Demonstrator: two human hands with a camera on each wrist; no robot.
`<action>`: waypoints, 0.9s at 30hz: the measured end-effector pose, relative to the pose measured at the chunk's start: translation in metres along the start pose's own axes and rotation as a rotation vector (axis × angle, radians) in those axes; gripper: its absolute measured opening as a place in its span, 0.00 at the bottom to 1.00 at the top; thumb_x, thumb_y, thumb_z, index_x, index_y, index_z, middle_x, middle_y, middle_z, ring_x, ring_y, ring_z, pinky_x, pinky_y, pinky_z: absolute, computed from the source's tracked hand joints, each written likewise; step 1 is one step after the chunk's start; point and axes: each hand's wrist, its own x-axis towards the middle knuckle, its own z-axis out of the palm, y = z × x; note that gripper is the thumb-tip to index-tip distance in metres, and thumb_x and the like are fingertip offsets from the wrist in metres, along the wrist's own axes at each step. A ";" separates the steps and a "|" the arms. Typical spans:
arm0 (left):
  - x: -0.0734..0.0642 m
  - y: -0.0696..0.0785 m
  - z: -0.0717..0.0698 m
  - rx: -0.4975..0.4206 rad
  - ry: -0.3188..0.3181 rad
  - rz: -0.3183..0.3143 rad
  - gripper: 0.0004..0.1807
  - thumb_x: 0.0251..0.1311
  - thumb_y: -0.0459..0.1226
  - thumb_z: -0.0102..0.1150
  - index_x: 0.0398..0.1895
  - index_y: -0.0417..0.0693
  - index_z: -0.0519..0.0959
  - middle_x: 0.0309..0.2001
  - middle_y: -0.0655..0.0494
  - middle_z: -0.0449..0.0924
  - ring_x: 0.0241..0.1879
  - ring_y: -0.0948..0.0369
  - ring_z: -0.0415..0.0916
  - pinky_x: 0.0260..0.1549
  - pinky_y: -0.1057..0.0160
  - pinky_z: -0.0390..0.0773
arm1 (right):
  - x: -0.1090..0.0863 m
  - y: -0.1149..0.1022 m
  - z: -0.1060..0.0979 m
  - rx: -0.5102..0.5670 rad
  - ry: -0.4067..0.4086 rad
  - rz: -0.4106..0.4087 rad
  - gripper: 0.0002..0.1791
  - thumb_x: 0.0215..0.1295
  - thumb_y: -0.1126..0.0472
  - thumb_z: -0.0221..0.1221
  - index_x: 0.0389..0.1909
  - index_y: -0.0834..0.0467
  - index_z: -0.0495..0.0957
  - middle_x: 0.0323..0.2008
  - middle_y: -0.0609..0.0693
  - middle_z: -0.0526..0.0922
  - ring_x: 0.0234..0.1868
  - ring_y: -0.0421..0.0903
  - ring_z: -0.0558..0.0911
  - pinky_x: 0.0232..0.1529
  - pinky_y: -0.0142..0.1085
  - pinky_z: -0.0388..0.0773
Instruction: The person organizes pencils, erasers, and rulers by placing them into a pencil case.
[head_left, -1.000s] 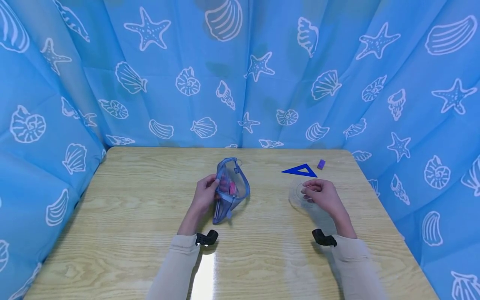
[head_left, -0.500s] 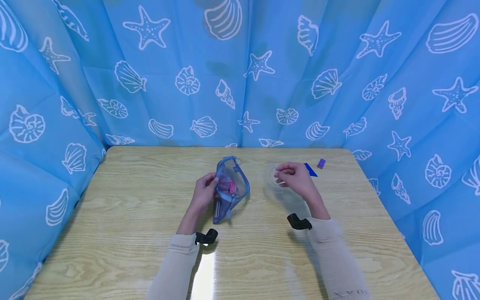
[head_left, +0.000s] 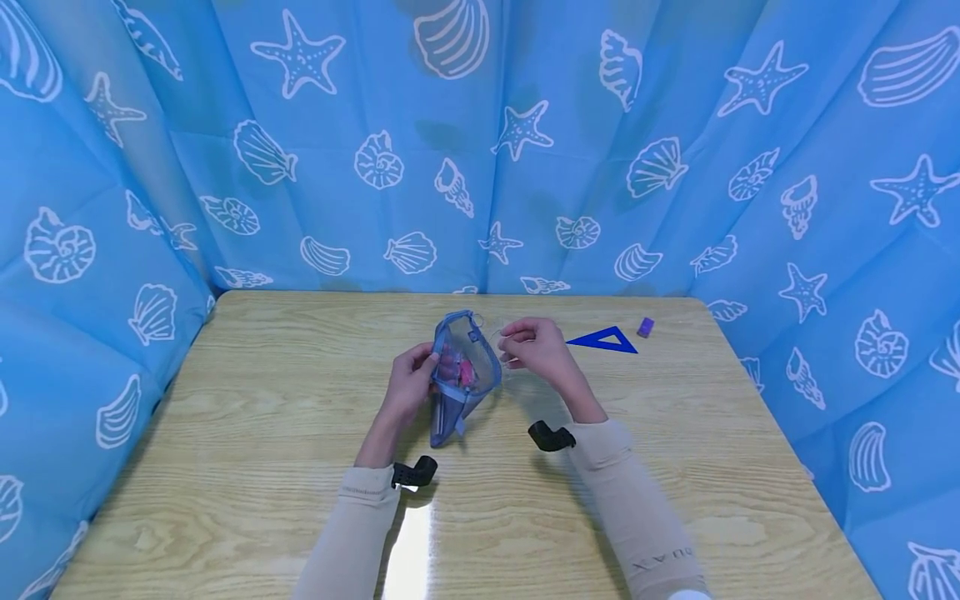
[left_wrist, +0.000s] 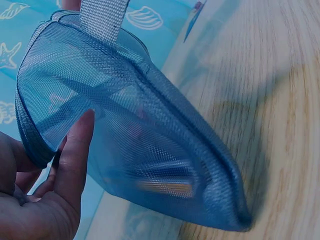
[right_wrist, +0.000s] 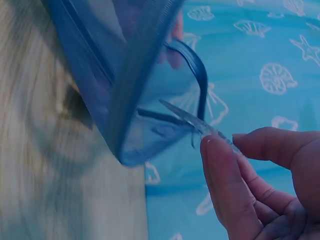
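In the head view my left hand grips the left rim of a blue mesh pencil case, which stands tilted with its zip mouth spread wide. Pink and purple items show inside it, and the left wrist view shows pencil-like sticks through the mesh. My right hand is just right of the case's mouth. Between thumb and fingers it pinches a clear round protractor, seen almost edge-on in the right wrist view, its tip at the case's opening. Whether it touches the case I cannot tell.
To the right of my right hand, a blue set square lies flat on the wooden table. Beside it sits a small purple block, perhaps an eraser. A blue shell-patterned curtain hangs behind the table and along both sides.
My right hand has carried the protractor leftward from near the set square to the pencil case's mouth. The left hand and the case have stayed almost still.
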 end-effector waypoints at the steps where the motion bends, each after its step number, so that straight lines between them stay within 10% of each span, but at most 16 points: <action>1: 0.000 0.000 0.000 0.002 0.003 0.001 0.16 0.79 0.31 0.43 0.57 0.34 0.79 0.48 0.38 0.81 0.35 0.63 0.78 0.28 0.68 0.78 | 0.000 -0.001 0.004 -0.005 -0.003 0.004 0.13 0.71 0.67 0.60 0.51 0.71 0.79 0.45 0.70 0.83 0.39 0.58 0.88 0.43 0.49 0.87; 27: 0.000 0.004 -0.006 0.040 0.013 0.004 0.16 0.79 0.32 0.44 0.58 0.36 0.79 0.49 0.38 0.81 0.33 0.63 0.76 0.29 0.64 0.77 | 0.004 -0.008 0.040 -0.361 -0.162 -0.098 0.13 0.72 0.66 0.58 0.51 0.67 0.82 0.42 0.58 0.86 0.41 0.49 0.84 0.41 0.39 0.82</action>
